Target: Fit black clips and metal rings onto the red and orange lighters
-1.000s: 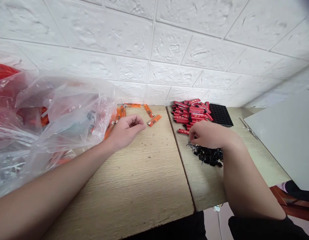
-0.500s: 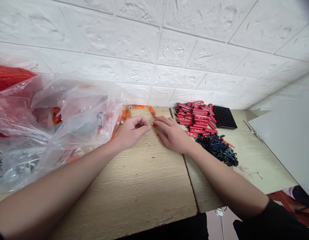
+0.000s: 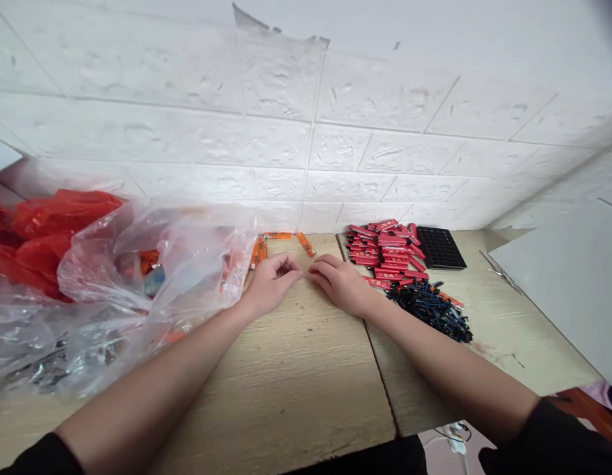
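Note:
My left hand [image 3: 273, 282] is closed, thumb and forefinger pressed together at the tips. Anything between them is too small or hidden to name. Facing it, close but apart, my right hand [image 3: 338, 280] has its fingers bent down toward the thumb; what it holds, if anything, is out of sight. Just beyond the fingertips lies an orange lighter [image 3: 306, 244] on the wooden table [image 3: 286, 369]. Another orange lighter [image 3: 278, 235] rests by the wall, and several more orange lighters [image 3: 259, 251] stand close behind my left hand.
Plastic bags [image 3: 197, 257], clear and red, fill the left side. On the right are a pile of red lighters [image 3: 389, 247], a heap of small black and blue parts [image 3: 432, 307], a black gridded tray [image 3: 440, 248] and metal tweezers [image 3: 501, 272]. A white brick-patterned wall [image 3: 276, 145] closes the back.
The view has tilted up, so the table sits lower in the picture. An orange piece showing under my right fingers is no longer visible. My hands remain close together.

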A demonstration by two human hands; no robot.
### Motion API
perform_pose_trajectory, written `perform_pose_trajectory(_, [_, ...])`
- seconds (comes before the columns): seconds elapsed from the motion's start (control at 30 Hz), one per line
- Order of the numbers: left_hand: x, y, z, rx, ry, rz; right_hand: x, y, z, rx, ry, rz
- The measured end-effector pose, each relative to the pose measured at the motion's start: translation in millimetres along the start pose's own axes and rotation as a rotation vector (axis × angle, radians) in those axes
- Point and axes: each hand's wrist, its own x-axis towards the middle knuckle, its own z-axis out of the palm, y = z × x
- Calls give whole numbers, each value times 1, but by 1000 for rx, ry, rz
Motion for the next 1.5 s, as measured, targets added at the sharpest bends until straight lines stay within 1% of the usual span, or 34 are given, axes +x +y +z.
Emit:
perform_pose_trajectory(0.1, [2,2,1,7,-2,-7,6,-3,4,28,138,28])
perform_pose_trajectory(0.17, [3,2,1,14,22,-22,10,-6,8,113,245,101])
perform_pose_trajectory(0.2, [4,2,1,15,36,-27,12,-8,11,190,276,156])
perform_pose_trajectory(0.3, [11,1,1,32,69,-25,20,-14,19,456,284,335])
perform_pose_trajectory(0.37, [19,0,4,-6,72,-48,27,-14,22,566,287,416])
perform_pose_trajectory(0.47, [36,0,12,-122,124,-102,39,-10,23,629,334,461])
perform_pose_trajectory(0.57, [49,0,19,-213,236,-57,46,-3,24,670,383,488])
perform_pose_trajectory(0.6, [52,-1,21,-228,250,-35,47,-1,24,700,385,505])
perform_pose_trajectory(0.67, [52,-1,22,-231,235,-19,47,3,24,773,361,535])
perform_pose_trajectory(0.77, [48,-2,22,-217,158,19,44,6,24,837,306,542])
perform_pose_trajectory(0.9, [44,-4,23,-254,133,20,40,4,22,828,244,490])
perform_pose_trajectory(1.0, [44,-8,23,-266,115,45,41,1,21,836,210,429])
perform_pose_trajectory(1.07, [44,-10,22,-250,109,68,41,1,21,849,200,420])
perform_pose_trajectory(1.27, [39,-5,21,-158,133,105,40,5,23,887,172,506])
perform_pose_trajectory(1.5, [35,-5,21,-80,104,193,42,-2,14,1105,141,597])
